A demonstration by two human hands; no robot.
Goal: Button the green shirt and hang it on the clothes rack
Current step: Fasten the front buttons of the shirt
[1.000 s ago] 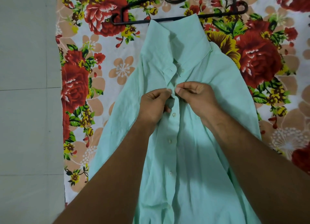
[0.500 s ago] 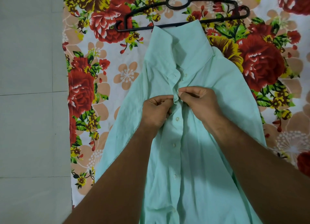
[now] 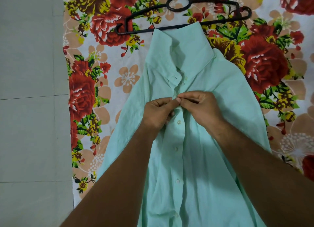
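The green shirt (image 3: pixel 212 158) lies face up on a flowered sheet (image 3: pixel 105 90), its collar beyond the hands and touching a black hanger (image 3: pixel 214 2). The left hand (image 3: pixel 158 115) and right hand (image 3: pixel 203 107) both pinch the front strip, fingertips meeting over the next button up. The buttons nearer the person, such as this one (image 3: pixel 179 122), look fastened; the collar button (image 3: pixel 186 78) beyond the hands is undone.

To do this well, one hand should probably hold the hole taut while the other tilts the button edgewise through it, keeping both front edges level.

Half a second before, a small fold of cloth stood between the thumbs; now the thumb tips nearly touch. The shirt and hanger have not shifted.
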